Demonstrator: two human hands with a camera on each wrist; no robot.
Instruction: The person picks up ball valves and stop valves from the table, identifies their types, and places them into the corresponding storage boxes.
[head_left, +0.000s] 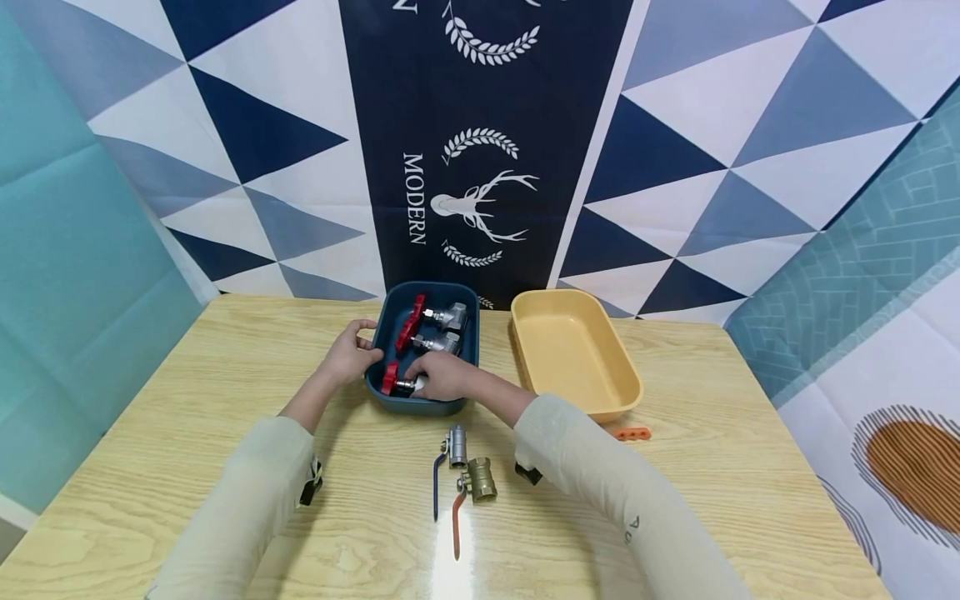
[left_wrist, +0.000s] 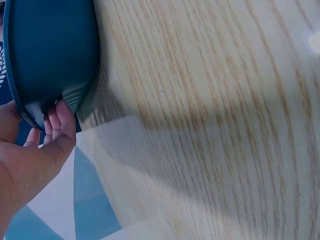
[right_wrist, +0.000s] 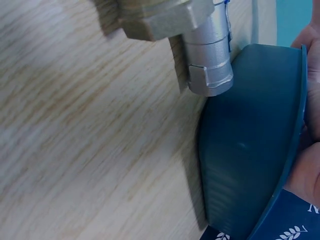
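- The left hand (head_left: 356, 354) pinches the left rim of the blue tub (head_left: 420, 407) on the desk (head_left: 225, 375).
- The right hand (head_left: 444, 377) is down in the tub, fingers bent round the body of the front red tap (head_left: 389, 378).
- That tap lies sideways, its long way going left to right: red wheel toward the left hand, body at the right hand, which is nearer.
- Two more red taps (head_left: 410, 322) lie just behind it.
- A blue-handled tap (head_left: 457, 447) sits in front of the tub.

"MODERN" (head_left: 415, 199) runs sideways on the dark backdrop panel (head_left: 487, 104), below a cut-off "N" (head_left: 405, 7)
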